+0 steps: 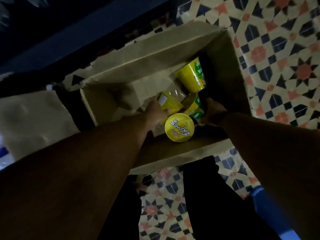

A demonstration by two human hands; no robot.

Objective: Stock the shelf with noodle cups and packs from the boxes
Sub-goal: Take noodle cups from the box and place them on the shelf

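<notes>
Down below us sits an open cardboard box (230,80) on a tiled floor (277,49) with star shapes in orange, dark blue and cream. Both of our bare arms reach into the box from above.

Our left hand (155,111) is curled around a yellow pack (168,102) with a small white label, and holds it near the middle of the box. Our right hand (213,108) is down against the right side of the box, just beside a green and yellow cup (194,107). It is dark there, so we cannot tell if the right hand is closed on that cup or only touching it.

Close to us, between our two hands, a yellow lid (179,127) of one more cup faces up. It has curly white writing on it. We cannot tell which hand, if any, holds this cup.

Farther back in the box a yellow cup (191,76) lies tilted on its side, near the right wall. Some clear plastic wrap (174,93) lies on the box bottom beside it.

One box flap (34,118) lies flat to the left. Our dark trousers (199,196) show below the box. Something blue (270,210) pokes in at the lower right.
</notes>
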